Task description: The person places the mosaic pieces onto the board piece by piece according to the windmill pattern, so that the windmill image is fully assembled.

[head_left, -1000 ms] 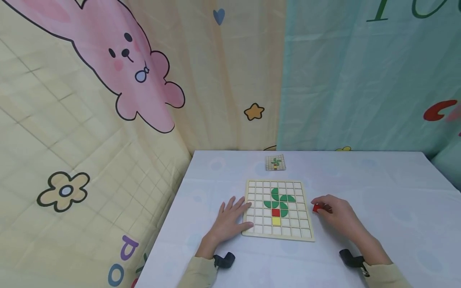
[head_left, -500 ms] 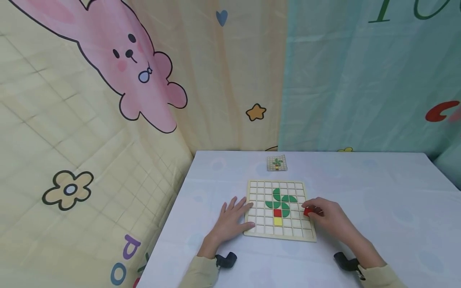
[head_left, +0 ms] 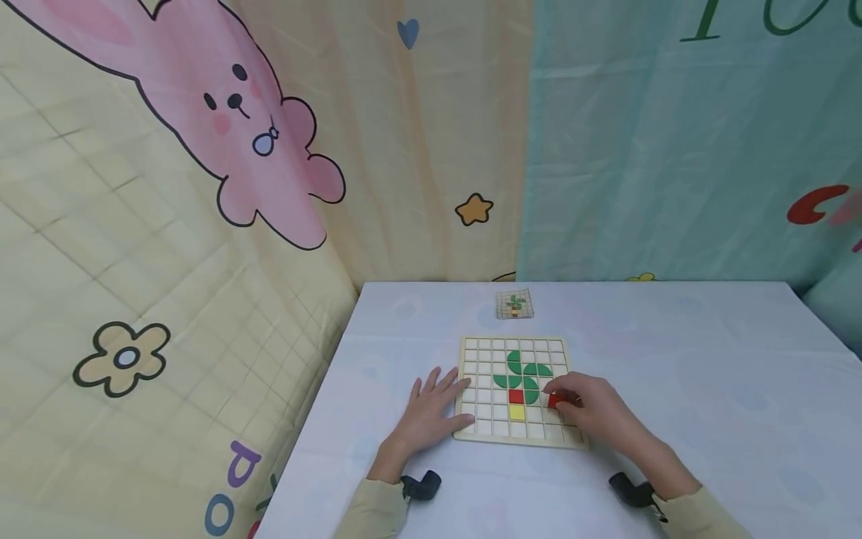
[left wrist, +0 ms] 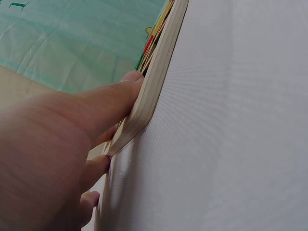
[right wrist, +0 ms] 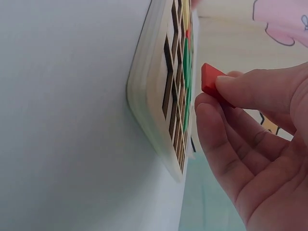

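A square wooden grid board [head_left: 485,440] lies on the table, with several green quarter-round pieces [head_left: 531,391], a red square tile [head_left: 515,397] and a yellow square tile [head_left: 516,412] set in its cells. My left hand [head_left: 426,412] rests at the board's left edge, fingers spread; in the left wrist view the thumb [left wrist: 110,103] lies along the rim. Above the board's right part, my right hand [head_left: 595,408] pinches a red square tile [right wrist: 210,81] between thumb and fingers. The right wrist view shows that tile raised off the grid.
A small card [head_left: 515,304] printed with a similar green, red and yellow pattern lies behind the board. The white-covered table [head_left: 727,389] extends to both sides, with printed curtains [head_left: 646,150] hanging at its back.
My right hand has moved left with the red tile, from beside the board to over its right columns. The left hand has stayed at the board's edge.
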Demonstrator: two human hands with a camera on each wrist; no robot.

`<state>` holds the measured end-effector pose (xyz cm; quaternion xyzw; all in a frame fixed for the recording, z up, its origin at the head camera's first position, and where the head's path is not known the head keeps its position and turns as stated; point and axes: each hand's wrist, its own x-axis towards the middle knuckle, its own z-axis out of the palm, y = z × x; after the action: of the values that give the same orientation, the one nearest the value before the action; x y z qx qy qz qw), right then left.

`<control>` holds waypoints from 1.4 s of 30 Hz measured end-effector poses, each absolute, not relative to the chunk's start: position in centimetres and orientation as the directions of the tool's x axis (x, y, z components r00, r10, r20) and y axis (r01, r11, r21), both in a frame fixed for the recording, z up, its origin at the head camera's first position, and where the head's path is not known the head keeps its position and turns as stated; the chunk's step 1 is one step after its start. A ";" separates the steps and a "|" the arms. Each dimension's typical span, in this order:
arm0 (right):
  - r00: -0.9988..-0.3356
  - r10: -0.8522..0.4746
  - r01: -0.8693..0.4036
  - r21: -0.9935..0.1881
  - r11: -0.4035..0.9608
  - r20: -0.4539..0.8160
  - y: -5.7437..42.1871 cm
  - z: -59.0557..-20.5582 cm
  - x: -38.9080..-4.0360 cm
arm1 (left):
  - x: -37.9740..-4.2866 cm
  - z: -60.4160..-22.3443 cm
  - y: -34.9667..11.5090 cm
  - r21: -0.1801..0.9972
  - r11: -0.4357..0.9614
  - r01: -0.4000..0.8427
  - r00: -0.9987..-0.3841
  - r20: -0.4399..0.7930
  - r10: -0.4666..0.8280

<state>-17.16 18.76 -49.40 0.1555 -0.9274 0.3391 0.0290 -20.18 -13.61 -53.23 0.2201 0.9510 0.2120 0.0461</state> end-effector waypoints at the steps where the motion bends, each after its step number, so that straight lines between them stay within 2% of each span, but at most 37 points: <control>1: -0.948 -0.273 -0.314 -0.618 0.721 0.163 18.6 -49.4 -17.2 | -20.2 -53.2 -13.6 0.425 0.813 0.398 -0.899 0.004 0.438; 23: -0.913 -0.378 -0.387 -0.620 0.682 0.154 15.3 -49.2 -17.7 | -20.1 -52.9 -13.6 0.422 0.806 0.414 -0.893 0.015 0.450; 33: -0.873 -0.452 -0.464 -0.600 0.652 0.185 14.3 -49.7 -17.8 | -20.0 -52.7 -13.7 0.431 0.802 0.413 -0.893 0.017 0.451; 42: -0.871 -0.464 -0.453 -0.630 0.630 0.162 13.9 -50.2 -17.6 | -20.0 -52.8 -13.7 0.429 0.803 0.414 -0.893 0.019 0.450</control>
<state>-17.62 13.86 -50.20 0.2539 -0.9029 0.3468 -0.0076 -20.01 -13.68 -52.79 0.2275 0.9485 0.2164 0.0416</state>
